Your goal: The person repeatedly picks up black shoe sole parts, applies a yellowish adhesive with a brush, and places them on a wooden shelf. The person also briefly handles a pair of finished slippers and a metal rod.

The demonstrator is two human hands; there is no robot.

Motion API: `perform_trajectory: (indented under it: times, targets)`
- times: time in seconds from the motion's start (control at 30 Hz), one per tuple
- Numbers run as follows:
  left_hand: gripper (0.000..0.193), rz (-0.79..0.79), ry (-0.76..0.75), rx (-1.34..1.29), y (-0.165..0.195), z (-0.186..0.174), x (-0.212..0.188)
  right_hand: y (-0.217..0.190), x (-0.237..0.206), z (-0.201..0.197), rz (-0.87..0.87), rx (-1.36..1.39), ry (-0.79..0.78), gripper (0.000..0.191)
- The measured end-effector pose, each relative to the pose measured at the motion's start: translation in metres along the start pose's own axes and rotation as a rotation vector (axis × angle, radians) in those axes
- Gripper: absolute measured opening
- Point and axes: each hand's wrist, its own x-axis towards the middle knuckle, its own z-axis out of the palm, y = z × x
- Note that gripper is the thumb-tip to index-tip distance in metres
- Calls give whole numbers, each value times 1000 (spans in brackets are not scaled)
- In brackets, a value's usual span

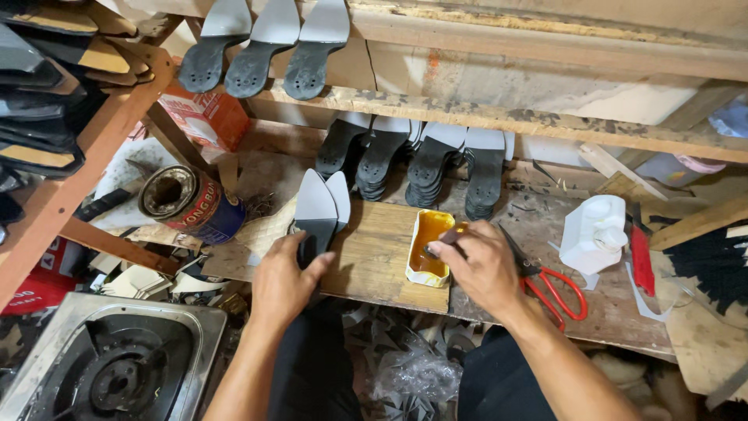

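- Head view, left hand (282, 282): closed on the dark heel end of a shoe sole (315, 212). The sole lies on the wooden board (374, 253), grey pointed tip aimed away from the person.
- A second grey-tipped sole (340, 196) lies just behind the first, touching it. Count on the board: two soles.
- Head view, right hand (479, 265): fingers pinched together on a thin tool whose end dips into the glue tray (427, 248). The tool itself is mostly hidden by the fingers.
- The glue tray is a small, pale, rectangular container of amber liquid. It sits at the right edge of the board, between the two hands. Count: one.
- Edges: the board's near edge overhangs the desk (545, 304) front. Open board surface remains between the held sole and the tray.
- Right of the right hand: red-handled scissors (555, 287), one pair, touching the wrist area. Beyond them stands one white plastic jug (596, 232), well apart from the tray.
- Left of the left hand: one open round tin (191, 203) lying on its side, near the board's left edge.
- Lower shelf behind the board: four stacks of dark soles (425, 168) leaning upright.
- Upper shelf (483, 117): three soles (253, 54) overhang its front edge, heels down.
- Lower left corner: one metal gas stove (117, 366), well apart from the hands.
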Motion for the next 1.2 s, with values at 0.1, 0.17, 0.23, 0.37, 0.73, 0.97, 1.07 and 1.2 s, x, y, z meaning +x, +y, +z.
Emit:
perform_trajectory:
  times: [0.1, 0.17, 0.23, 0.37, 0.73, 0.97, 1.07, 1.2]
  targets:
    - [58, 13, 0, -32, -1, 6, -3, -1, -8, -10, -168, 9, 129, 16]
    - [53, -4, 12, -58, -1, 6, -2, -3, -9, -12, -248, -62, 75, 14]
    - [51, -40, 21, -77, 1, 2, -2, -5, -12, -18, -248, -93, -5, 15]
    - [53, 127, 264, -176, 9, -14, -14, -8, -19, -29, -144, 35, -72, 13]
    - [40, -612, -201, -1189, 20, 28, -111, 10, -43, -32, 453, 351, -170, 18]
    - [49, -471, -651, -1189, 49, 39, -136, -13, -68, -38, 134, 427, -94, 16]
    - [43, -414, -747, -1181, 68, 34, -135, -32, -74, -32, -69, 390, -124, 14]
    - [39, -363, -794, -959, 86, 21, -129, -50, -72, -27, -234, 365, -99, 19]
